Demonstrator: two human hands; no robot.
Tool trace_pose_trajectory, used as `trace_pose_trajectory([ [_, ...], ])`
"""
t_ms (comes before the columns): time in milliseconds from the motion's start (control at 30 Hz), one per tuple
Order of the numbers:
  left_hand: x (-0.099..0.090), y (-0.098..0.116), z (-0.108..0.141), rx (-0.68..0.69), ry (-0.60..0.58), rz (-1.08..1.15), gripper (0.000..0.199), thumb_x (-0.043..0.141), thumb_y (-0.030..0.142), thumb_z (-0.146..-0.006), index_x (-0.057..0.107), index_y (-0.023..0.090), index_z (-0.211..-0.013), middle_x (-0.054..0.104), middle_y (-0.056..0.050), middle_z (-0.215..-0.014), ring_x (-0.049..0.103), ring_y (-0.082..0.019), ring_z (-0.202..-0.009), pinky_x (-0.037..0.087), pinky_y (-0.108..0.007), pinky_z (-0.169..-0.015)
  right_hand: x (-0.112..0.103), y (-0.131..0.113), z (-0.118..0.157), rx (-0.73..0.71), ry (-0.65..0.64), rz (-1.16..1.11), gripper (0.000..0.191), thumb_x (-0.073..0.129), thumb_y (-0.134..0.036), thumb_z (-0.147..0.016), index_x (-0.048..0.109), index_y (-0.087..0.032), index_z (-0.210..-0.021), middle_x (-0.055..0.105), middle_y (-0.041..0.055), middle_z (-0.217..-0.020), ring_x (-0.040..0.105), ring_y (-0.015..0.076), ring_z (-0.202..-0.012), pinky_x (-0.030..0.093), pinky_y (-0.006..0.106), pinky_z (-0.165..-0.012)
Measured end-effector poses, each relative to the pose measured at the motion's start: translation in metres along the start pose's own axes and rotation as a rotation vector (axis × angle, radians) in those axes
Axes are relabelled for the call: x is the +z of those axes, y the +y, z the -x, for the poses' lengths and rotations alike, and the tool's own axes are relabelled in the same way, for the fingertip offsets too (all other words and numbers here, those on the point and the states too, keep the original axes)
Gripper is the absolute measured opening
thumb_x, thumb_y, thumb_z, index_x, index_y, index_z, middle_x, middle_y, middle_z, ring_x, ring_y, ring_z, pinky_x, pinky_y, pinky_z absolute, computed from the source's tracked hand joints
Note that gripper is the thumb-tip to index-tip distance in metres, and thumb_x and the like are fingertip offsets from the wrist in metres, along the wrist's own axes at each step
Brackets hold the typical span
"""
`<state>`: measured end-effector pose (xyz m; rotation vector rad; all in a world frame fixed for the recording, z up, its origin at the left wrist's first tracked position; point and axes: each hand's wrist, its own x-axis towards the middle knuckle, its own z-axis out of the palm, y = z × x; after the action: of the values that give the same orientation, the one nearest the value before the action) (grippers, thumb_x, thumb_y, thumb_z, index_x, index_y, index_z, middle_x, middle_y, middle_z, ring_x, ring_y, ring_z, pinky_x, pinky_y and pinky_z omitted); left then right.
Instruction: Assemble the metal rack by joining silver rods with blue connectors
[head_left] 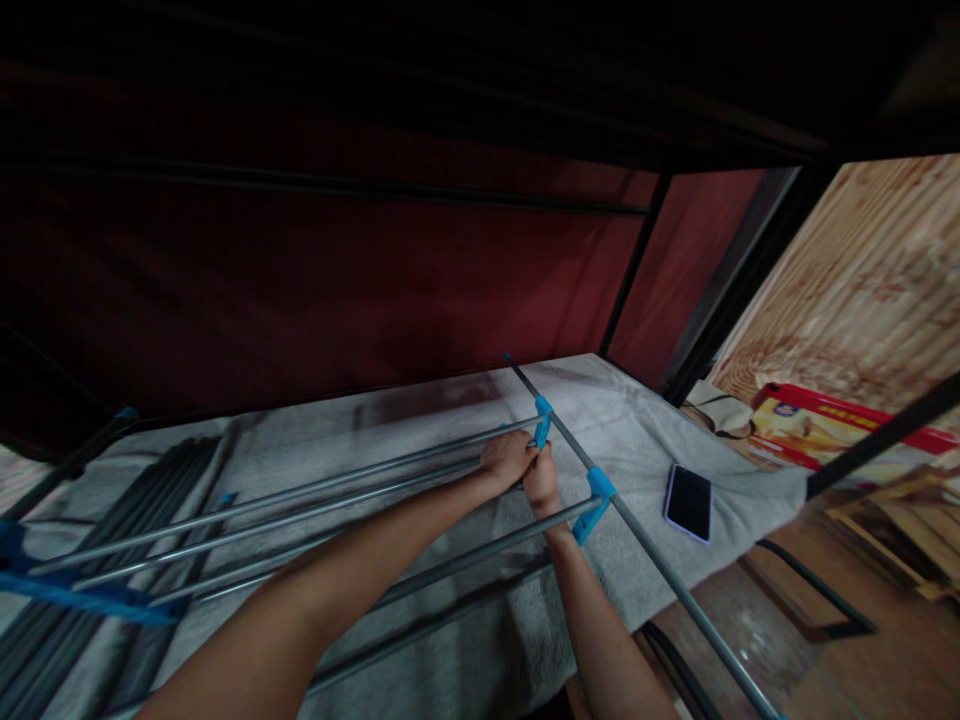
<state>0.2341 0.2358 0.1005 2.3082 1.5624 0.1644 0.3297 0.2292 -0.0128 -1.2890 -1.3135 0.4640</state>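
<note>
A frame of grey metal tubes [360, 468] with blue plastic joints lies over a grey blanket. My left hand [507, 457] is closed at the end of the tubes, beside a blue plastic connector [542, 422]. From below, my right hand [543, 480] pinches at the lower part of that same connector, touching my left hand. The connector is clipped on a long crossing tube [566, 436]. Nearer to me, a second blue connector [600, 490] joins the same tube. My fingers hide the exact contact at the tube end. A blue end bracket [82, 592] holds the tubes at the left.
Several loose dark grey tubes [161, 490] lie at the left on the blanket [630, 400]. A phone [688, 503] rests near its right edge. Dark bed-frame posts [637, 265] and a red panel [375, 290] enclose the space. A red and yellow box [810, 425] stands beyond.
</note>
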Motion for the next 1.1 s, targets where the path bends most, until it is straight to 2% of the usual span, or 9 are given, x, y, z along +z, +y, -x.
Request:
trace_pose_trajectory([
  [200, 0.0004, -0.0030, -0.0003, 0.018, -0.005, -0.004, 0.035, 0.046, 0.038, -0.097, 0.072, 0.023, -0.115, 0.074, -0.010, -0.120, 0.069, -0.027, -0.112, 0.052, -0.035, -0.090, 0.0011, -0.0045, 0.0012, 0.060, 0.052, 0.017, 0.012, 0.046, -0.025, -0.076, 0.041, -0.027, -0.087, 0.056, 0.0025, -0.079, 0.054, 0.0226, -0.074, 0.049, 0.037, -0.074],
  [400, -0.0014, -0.0028, -0.0003, 0.025, -0.024, -0.011, 0.034, 0.044, 0.035, -0.096, 0.072, 0.023, -0.112, 0.074, -0.010, -0.120, 0.068, -0.025, -0.112, 0.052, -0.034, -0.092, 0.0003, -0.0039, 0.0014, 0.058, 0.059, 0.017, 0.013, 0.046, -0.025, -0.077, 0.043, -0.026, -0.090, 0.058, 0.0029, -0.082, 0.055, 0.0225, -0.079, 0.047, 0.035, -0.076],
  [900, -0.0008, -0.0071, -0.0031, 0.057, -0.048, 0.009, 0.035, 0.046, 0.040, -0.095, 0.073, 0.023, -0.109, 0.074, -0.010, -0.117, 0.069, -0.025, -0.110, 0.052, -0.032, -0.091, 0.0025, 0.0017, 0.0037, 0.054, 0.068, 0.049, 0.014, 0.045, -0.023, -0.075, 0.043, -0.026, -0.089, 0.058, 0.0042, -0.082, 0.056, 0.0240, -0.079, 0.046, 0.036, -0.076],
  [1100, 0.0032, -0.0084, -0.0062, 0.065, -0.040, 0.026, 0.035, 0.045, 0.038, -0.096, 0.071, 0.021, -0.112, 0.074, -0.010, -0.119, 0.069, -0.025, -0.111, 0.052, -0.034, -0.092, 0.0022, 0.0037, 0.0048, 0.066, 0.049, 0.065, 0.016, 0.045, -0.024, -0.075, 0.041, -0.026, -0.090, 0.056, 0.0025, -0.077, 0.055, 0.0234, -0.073, 0.044, 0.035, -0.069],
])
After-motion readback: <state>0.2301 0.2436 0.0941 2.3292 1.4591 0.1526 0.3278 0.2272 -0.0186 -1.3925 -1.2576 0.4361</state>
